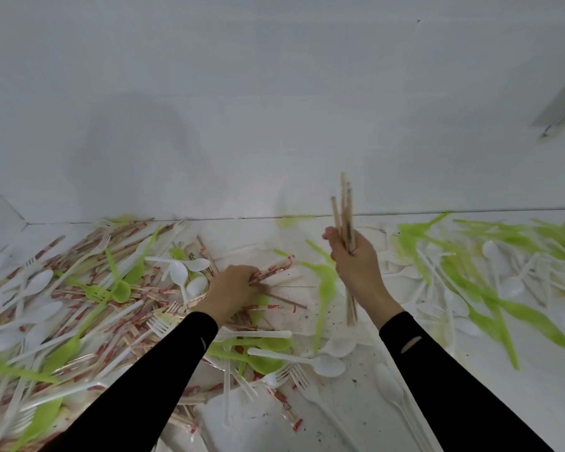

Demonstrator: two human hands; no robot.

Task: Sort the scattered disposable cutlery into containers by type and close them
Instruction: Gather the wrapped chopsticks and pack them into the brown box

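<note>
The floor-like surface (356, 324) is white, smooth and speckled with dark specks. It meets a plain pale wall (274, 93) along a thin dark seam, and a second wall turns in at the far left corner.

The right hand (356, 265) holds a bundle of chopsticks (344, 207) upright above the surface, its fingers curled tight round the middle. These sticks are bare, pale wood, thin and straight, and their tops stand in front of the wall.

Just left of the bundle and lower, the left hand (234, 288) is down in the litter. Its fingers are bent round a few wrapped chopsticks (274, 269) in white paper sleeves with red print.

Farther left of the bundle lies a dense heap (111, 321) of the same red-printed sleeves, mixed with glossy white forks (159, 324), white spoons and flat lime-green plastic pieces.

Below the bundle a white spoon (327, 365) lies on green plastic.

Right of the bundle the green cutlery (490, 288) and white pieces are smeared by blur, so I cannot tell their types. Both sleeves (144, 386) are black.
</note>
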